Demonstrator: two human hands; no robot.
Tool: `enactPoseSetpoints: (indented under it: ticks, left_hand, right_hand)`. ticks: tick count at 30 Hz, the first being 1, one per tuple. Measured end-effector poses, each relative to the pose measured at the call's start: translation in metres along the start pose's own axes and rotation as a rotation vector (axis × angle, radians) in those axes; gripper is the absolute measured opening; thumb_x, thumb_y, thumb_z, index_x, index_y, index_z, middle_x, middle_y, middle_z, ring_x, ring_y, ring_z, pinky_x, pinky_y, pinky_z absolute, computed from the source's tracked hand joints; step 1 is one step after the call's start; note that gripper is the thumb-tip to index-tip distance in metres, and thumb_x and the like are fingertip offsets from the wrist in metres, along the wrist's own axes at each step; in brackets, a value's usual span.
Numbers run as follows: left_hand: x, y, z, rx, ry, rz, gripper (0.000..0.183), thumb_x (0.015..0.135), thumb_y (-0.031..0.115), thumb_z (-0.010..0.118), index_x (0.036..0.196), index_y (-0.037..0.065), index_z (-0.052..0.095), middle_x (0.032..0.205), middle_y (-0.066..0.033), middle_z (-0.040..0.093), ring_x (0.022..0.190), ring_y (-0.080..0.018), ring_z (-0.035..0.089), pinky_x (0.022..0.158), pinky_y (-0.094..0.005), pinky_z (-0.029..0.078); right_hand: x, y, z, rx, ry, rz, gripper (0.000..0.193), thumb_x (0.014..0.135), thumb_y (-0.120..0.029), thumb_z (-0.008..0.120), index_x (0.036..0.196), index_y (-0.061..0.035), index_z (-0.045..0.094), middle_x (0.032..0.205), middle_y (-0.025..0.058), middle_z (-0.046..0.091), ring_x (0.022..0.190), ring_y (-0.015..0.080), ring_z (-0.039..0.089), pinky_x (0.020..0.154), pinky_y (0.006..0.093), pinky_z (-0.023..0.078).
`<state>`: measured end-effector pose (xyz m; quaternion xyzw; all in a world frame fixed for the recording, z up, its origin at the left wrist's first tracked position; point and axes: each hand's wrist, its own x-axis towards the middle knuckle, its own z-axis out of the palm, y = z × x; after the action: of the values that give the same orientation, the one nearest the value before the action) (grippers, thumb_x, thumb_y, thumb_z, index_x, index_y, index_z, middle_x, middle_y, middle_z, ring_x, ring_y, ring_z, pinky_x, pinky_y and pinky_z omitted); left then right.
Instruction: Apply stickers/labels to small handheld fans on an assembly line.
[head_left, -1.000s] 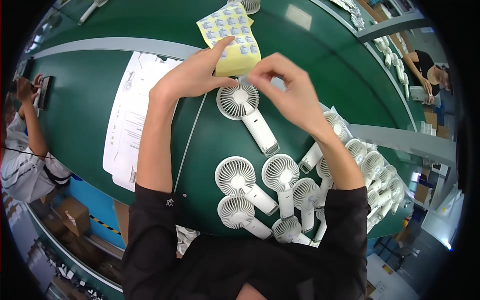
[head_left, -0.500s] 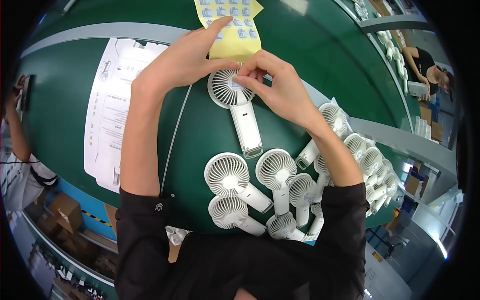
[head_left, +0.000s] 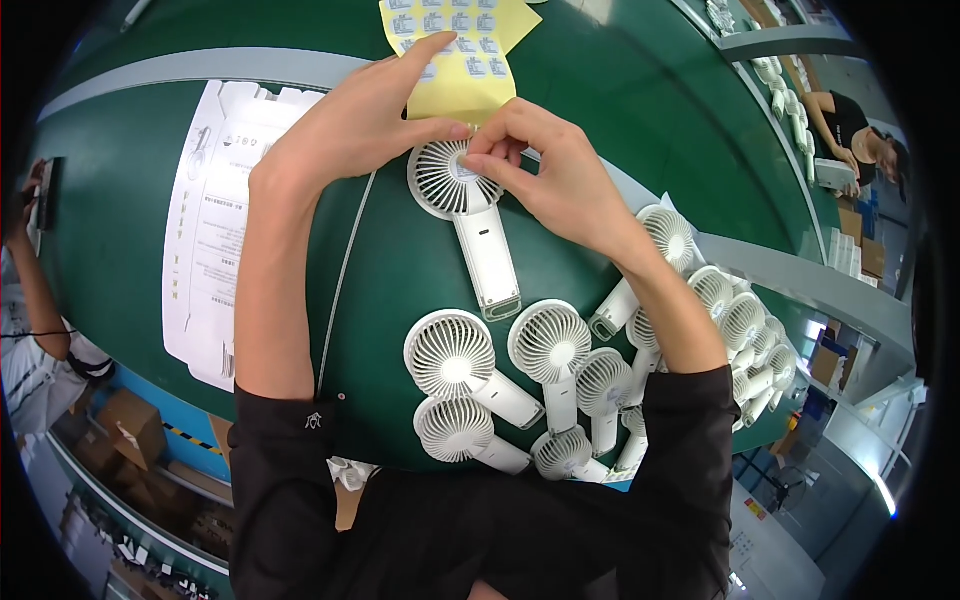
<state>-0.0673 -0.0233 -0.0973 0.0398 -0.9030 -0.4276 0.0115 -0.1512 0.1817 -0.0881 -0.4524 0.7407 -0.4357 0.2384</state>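
Note:
A white handheld fan [head_left: 487, 255] lies on the green table with its round grille toward the far side and its handle toward me. My right hand [head_left: 545, 165] is closed in a pinch over the grille's centre, its thumb and fingertips on a small pale sticker [head_left: 464, 170] at the hub. The fingertips partly cover that sticker. With thumb and index finger apart, my left hand [head_left: 365, 115] rests its thumb at the grille's far rim. Its index finger lies over a yellow sheet of stickers [head_left: 465, 95], which carries several pale labels in rows.
Several more white fans [head_left: 450, 355] lie nearer me, and others are heaped at the right [head_left: 740, 320]. A flat white printed carton [head_left: 205, 240] lies on the left. A thin pale cord [head_left: 345, 270] runs beside my left forearm. Other people are at the far left and far right.
The fan, the sticker sheet and my left hand have shifted slightly left in the picture. My right hand stays pinched at the grille's centre, nearly in place.

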Motion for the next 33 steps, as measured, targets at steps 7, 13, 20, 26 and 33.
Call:
enactPoseSetpoints:
  ticks: [7, 13, 20, 26, 33]
  left_hand:
    - [0.001, -0.001, -0.001, -0.013, -0.022, -0.003, 0.077, 0.087, 0.022, 0.077, 0.151, 0.008, 0.037, 0.121, -0.022, 0.066, 0.107, -0.029, 0.066, 0.095, -0.0362, 0.049]
    - [0.001, 0.0, -0.001, 0.002, -0.016, 0.0, 0.077, 0.087, 0.023, 0.077, 0.151, 0.008, 0.037, 0.119, -0.0225, 0.067, 0.105, -0.0289, 0.066, 0.094, -0.0362, 0.049]
    - [0.001, 0.001, -0.003, 0.007, -0.048, -0.042, 0.076, 0.088, 0.027, 0.076, 0.151, 0.007, 0.038, 0.12, -0.023, 0.066, 0.105, -0.0296, 0.066, 0.095, -0.036, 0.049]
    - [-0.003, 0.002, -0.004, 0.039, -0.048, -0.007, 0.071, 0.092, 0.031, 0.071, 0.151, 0.007, 0.038, 0.123, -0.0236, 0.065, 0.107, -0.0305, 0.065, 0.096, -0.0361, 0.048]
    - [0.002, 0.031, -0.026, -0.066, 0.27, 0.109, 0.058, 0.098, 0.035, 0.062, 0.144, 0.005, 0.045, 0.119, -0.0255, 0.066, 0.107, -0.0337, 0.066, 0.093, -0.037, 0.049]
  right_hand:
    - [0.0, 0.001, 0.0, -0.023, 0.01, -0.028, 0.011, 0.088, -0.006, 0.073, 0.091, 0.001, 0.065, 0.084, 0.0035, 0.058, 0.069, 0.0105, 0.053, 0.064, 0.0261, 0.046]
    - [0.001, 0.001, -0.001, -0.042, 0.007, -0.03, 0.011, 0.088, -0.006, 0.072, 0.091, 0.001, 0.065, 0.085, 0.0039, 0.058, 0.069, 0.0112, 0.053, 0.064, 0.0269, 0.046]
    - [-0.001, 0.004, 0.005, -0.098, 0.005, -0.089, 0.015, 0.088, -0.011, 0.074, 0.092, 0.0001, 0.064, 0.089, 0.0042, 0.057, 0.072, 0.0121, 0.054, 0.066, 0.0273, 0.047]
    - [-0.005, 0.008, 0.014, -0.178, 0.152, 0.046, 0.029, 0.089, -0.026, 0.076, 0.099, -0.0028, 0.062, 0.099, 0.0075, 0.056, 0.075, 0.0146, 0.052, 0.065, 0.0296, 0.045]
    - [0.001, 0.027, 0.016, -0.128, 0.221, -0.042, 0.03, 0.097, -0.027, 0.063, 0.108, 0.0003, 0.058, 0.099, 0.0123, 0.06, 0.079, 0.0218, 0.059, 0.068, 0.0338, 0.048]
